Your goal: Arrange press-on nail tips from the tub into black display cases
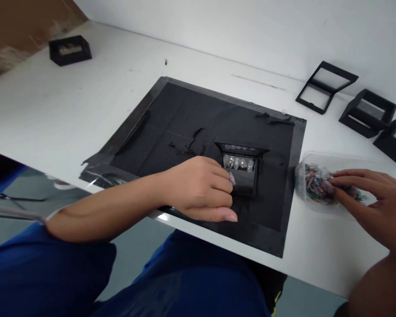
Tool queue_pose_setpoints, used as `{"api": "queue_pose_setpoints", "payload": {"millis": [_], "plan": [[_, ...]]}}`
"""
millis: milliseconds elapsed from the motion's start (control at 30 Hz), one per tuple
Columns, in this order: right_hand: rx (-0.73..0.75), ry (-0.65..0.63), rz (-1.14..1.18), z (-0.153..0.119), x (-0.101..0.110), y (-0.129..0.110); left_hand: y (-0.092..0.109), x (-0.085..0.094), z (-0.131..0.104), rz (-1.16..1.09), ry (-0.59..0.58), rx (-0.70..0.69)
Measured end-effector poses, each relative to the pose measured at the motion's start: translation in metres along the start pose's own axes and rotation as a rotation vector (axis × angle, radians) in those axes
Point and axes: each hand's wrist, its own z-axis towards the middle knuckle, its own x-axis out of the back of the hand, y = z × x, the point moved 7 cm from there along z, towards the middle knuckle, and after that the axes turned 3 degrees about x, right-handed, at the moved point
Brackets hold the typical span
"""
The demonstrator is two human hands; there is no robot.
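My left hand (206, 189) is over the black mat, its fingers curled in and its thumb pointing right. Beside its fingertips a small pinkish decorated press-on nail (232, 178) peeks out. Whether the fingers grip it or it lies in the case, I cannot tell. Just past them stands a black lidded case (246, 181), lid raised, with a row of clear decorated press-on nails (239, 163) along its back. On the right, my right hand (376, 191) reaches into a clear plastic tub (312, 204), thumb and fingertips closed at a pale piece among mixed press-on nails (313, 182).
The black mat (171, 105) is taped to the white table (119, 70) and torn in places. An open black frame case (326, 88) and more black cases (368, 112) line the back right. Another black case (70, 50) sits far left. The table's front edge runs close to my lap.
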Motion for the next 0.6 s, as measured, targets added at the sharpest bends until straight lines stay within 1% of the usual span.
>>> {"api": "queue_pose_setpoints", "payload": {"millis": [133,233,333,400,533,600], "plan": [[0.023,-0.004,0.050,0.000,0.003,-0.003,0.001,0.002,0.000,0.007,0.031,-0.023],[0.044,-0.052,-0.039,0.001,0.001,-0.006,0.003,0.005,0.000,0.004,0.064,-0.039],[0.091,-0.099,-0.119,0.001,-0.005,-0.013,0.001,0.002,0.000,0.007,0.030,-0.022],[0.081,-0.112,-0.123,0.002,-0.008,-0.015,0.001,0.001,0.000,0.008,0.014,-0.013],[0.036,-0.083,-0.058,0.002,-0.007,-0.016,0.001,0.003,0.000,-0.001,0.035,-0.016],[0.013,-0.075,-0.020,0.003,-0.006,-0.015,0.000,0.001,0.000,-0.005,0.008,0.003]]}}
